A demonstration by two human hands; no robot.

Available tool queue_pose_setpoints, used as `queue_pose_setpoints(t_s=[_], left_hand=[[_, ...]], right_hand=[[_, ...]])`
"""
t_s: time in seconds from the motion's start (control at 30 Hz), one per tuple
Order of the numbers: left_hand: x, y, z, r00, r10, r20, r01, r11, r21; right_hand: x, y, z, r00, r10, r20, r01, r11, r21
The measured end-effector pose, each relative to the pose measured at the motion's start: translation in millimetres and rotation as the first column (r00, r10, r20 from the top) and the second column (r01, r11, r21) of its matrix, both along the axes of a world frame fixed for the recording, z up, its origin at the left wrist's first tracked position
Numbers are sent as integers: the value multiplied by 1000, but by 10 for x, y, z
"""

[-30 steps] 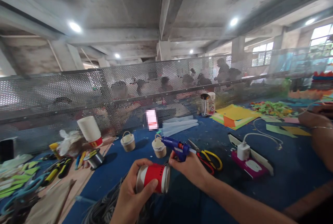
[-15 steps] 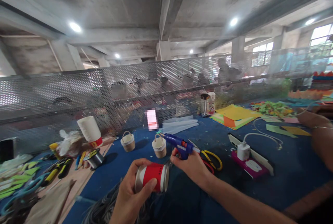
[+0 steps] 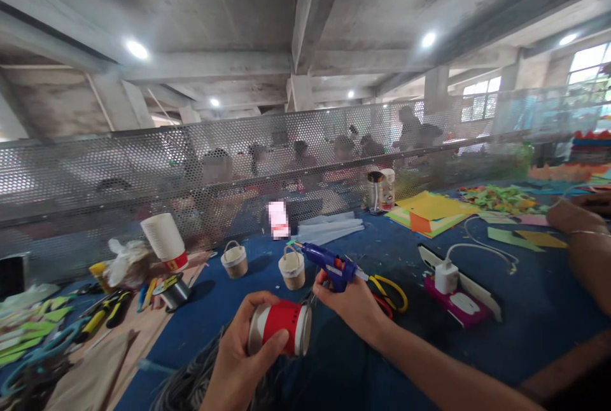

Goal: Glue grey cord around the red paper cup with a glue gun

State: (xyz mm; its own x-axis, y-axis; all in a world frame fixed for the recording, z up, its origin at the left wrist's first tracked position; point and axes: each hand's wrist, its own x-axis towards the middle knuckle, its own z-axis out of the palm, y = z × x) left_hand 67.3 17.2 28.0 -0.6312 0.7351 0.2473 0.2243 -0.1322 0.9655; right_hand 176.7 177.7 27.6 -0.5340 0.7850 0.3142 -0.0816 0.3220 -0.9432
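My left hand (image 3: 252, 341) is wrapped round a red-and-white paper cup (image 3: 282, 328), which lies tilted on its side with its rim toward the right. My right hand (image 3: 353, 309) is closed round the handle of a blue hot glue gun (image 3: 329, 263). The gun's nozzle points left, close to a small basket (image 3: 292, 270) with a looped handle and white trim. A similar little basket (image 3: 235, 261) stands further left. Behind my right wrist lie yellow-handled scissors (image 3: 400, 296), partly covered. Grey cord (image 3: 191, 376) is bundled below my left hand.
Stacked paper cups (image 3: 162, 238), a wire spool (image 3: 174, 291) and pliers (image 3: 119, 309) are at left. A purple power strip (image 3: 458, 301) with a white charger (image 3: 447, 277) sits at right. Coloured sheets (image 3: 429, 210) lie beyond, before a perforated metal screen (image 3: 267, 169). Another person's arm (image 3: 585, 239) reaches in at right.
Almost nothing differs. The paper cup in my left hand has turned and shifted very slightly; the glue gun stays in my right hand.
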Motion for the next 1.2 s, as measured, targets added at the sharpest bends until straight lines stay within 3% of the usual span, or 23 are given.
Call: queue_pose_setpoints(t_s=[0.3,0.53,0.77,0.9,1.2], left_hand=[[-9,-14,-5,999,-30,35,29,1000,5],[10,-5,-3,996,-18,89,15,999,42],[-23,-6,-16,996,-5,86,-2,997,78],[-50,-27,-15,997,-1,80,-5,998,64],[-61,-31,-20,996,13,86,-21,995,97]], right_hand=[[25,-24,9,994,108,11,-107,992,-61],[-18,18,-157,974,223,-28,-225,972,-64],[-90,31,-266,973,229,-42,-232,968,-95],[-103,27,-278,968,242,-61,-247,963,-111],[-54,-31,-200,945,310,-106,-327,902,-281]])
